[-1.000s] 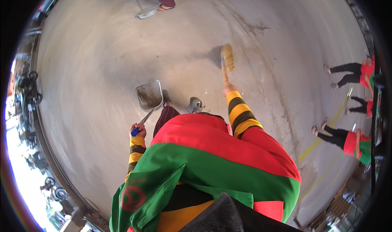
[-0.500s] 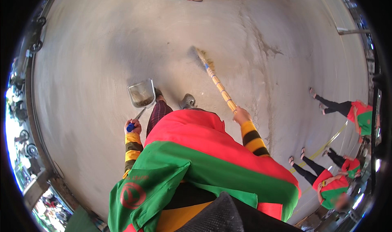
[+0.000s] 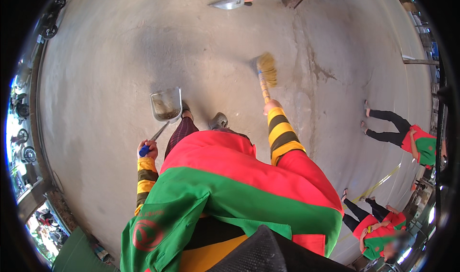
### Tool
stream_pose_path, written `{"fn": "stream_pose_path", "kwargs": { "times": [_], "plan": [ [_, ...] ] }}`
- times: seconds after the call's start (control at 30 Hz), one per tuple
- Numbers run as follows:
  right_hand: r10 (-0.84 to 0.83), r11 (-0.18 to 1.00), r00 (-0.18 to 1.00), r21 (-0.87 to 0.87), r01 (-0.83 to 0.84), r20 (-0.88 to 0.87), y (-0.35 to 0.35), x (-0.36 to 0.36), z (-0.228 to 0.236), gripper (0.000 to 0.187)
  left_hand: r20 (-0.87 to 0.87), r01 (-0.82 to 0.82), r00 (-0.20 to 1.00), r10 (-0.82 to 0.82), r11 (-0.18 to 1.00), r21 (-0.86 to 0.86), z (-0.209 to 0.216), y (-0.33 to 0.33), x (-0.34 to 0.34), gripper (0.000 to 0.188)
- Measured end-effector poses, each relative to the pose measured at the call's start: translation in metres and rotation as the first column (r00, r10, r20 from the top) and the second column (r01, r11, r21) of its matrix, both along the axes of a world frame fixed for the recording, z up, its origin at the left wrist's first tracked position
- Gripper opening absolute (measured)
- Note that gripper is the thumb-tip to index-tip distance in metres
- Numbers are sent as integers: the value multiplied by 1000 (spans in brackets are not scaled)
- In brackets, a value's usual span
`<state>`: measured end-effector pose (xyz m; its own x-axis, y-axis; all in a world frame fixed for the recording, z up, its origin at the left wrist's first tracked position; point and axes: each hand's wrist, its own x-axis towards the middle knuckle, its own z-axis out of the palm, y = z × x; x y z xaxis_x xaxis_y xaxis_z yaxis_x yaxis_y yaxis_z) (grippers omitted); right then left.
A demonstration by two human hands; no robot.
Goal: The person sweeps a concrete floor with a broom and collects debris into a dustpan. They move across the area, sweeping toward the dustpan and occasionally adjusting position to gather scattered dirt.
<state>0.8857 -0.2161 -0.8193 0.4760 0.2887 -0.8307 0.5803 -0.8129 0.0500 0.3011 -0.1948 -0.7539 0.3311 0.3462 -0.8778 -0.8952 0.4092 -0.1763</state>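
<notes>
Left hand (image 3: 151,150) wrapped around dustpan handle (image 3: 160,131), blue end cap (image 3: 144,151) poking out of fist. Metal dustpan (image 3: 164,97) holds dirt, sits low over floor (image 3: 115,75), just beside left shoe (image 3: 185,106). Right hand (image 3: 272,107) gripping broom (image 3: 267,72), fingers closed; straw end points forward, well apart from dustpan. Whether straw touches floor, cannot tell. Second dustpan (image 3: 231,4) farther ahead, next to another person's foot. Co-workers (image 3: 423,146) off to right.
</notes>
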Motion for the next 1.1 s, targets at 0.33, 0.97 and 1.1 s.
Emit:
{"fn": "stream_pose_path", "kwargs": {
  "times": [0.33, 0.97, 1.1],
  "plan": [
    [245, 967, 967, 57, -249, 63, -54, -47, 22, 32, -81, 75, 994, -79, 996, -51, 12, 3, 10, 10],
    [140, 984, 983, 90, -151, 115, -25, 15, 64, 32, -143, 172, 975, -172, 985, -9, 26, 0, 15, 10],
    [-21, 991, 995, 135, 8, 95, 21, -37, 20, 35, -106, 102, 989, -104, 994, -29, 30, -1, 17, 11]
  ]
}}
